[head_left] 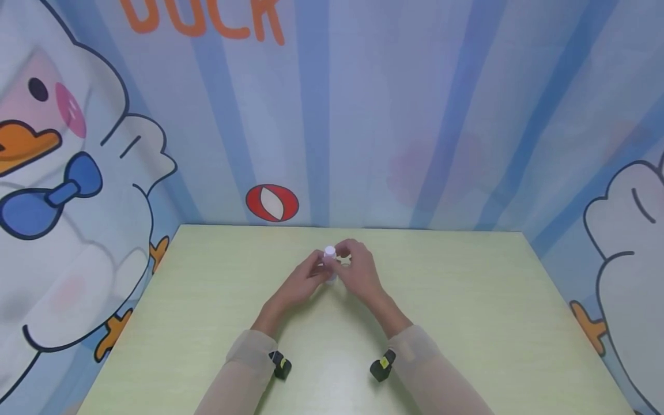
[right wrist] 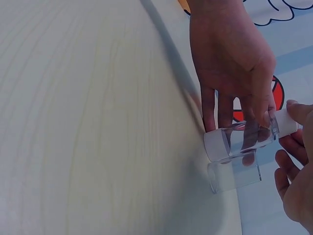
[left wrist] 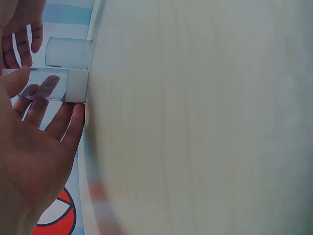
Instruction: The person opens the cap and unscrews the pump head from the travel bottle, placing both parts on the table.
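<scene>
A small clear bottle (left wrist: pixel 58 84) with a white band at its base and a white cap (head_left: pixel 329 251) stands upright near the back of the table. My left hand (head_left: pixel 303 279) holds the bottle's body, its thumb on one side and fingers on the other, as the right wrist view shows. With thumb and finger, my right hand (right wrist: pixel 296 183) pinches the white cap at the top. Just right of the bottle stands a clear cylinder (right wrist: pixel 234 172), like a small cup or cover; neither hand grips it.
The pale wood-grain table (head_left: pixel 467 317) stretches out around the hands. A blue striped backdrop (head_left: pixel 363 115) with cartoon ducks and a red ball print (head_left: pixel 272 203) rises behind its back edge. Black wrist cameras (head_left: pixel 383 366) sit on both sleeves.
</scene>
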{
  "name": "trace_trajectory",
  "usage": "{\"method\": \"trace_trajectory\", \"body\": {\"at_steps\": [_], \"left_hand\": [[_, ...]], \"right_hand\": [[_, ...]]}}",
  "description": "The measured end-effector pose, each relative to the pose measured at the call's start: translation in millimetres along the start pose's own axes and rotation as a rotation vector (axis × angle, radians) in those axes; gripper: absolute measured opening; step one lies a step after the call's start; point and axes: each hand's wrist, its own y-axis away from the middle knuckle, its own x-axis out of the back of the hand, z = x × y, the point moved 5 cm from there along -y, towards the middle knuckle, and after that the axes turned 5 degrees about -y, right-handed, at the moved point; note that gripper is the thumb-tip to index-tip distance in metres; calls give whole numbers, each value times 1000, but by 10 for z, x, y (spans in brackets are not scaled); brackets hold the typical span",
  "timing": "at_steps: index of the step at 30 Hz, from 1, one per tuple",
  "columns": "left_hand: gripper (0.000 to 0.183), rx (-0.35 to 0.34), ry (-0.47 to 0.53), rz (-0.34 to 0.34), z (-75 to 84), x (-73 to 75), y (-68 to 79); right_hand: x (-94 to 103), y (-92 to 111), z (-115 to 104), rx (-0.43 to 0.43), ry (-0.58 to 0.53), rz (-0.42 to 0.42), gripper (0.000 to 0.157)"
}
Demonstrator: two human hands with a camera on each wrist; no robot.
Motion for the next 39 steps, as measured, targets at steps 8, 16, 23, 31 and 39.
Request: {"method": "trace_trajectory", "body": {"at_steps": [8, 16, 23, 31, 39], "left_hand": [[26, 7, 13, 9, 4, -1, -13], [27, -2, 23, 11, 17, 3, 6], [26, -5, 25, 13, 18, 8, 3], [26, -12, 20, 16, 20, 13, 0], [28, 8, 3, 10, 33, 7, 9]], "right_hand": [[8, 3, 6, 32, 12, -31, 31], [7, 23, -17, 68, 17, -69, 29], [6, 22, -15, 91, 3, -88, 29], [-5, 41, -10, 141, -5, -87, 27], [-17, 38, -37, 96, -14, -38, 32]]}}
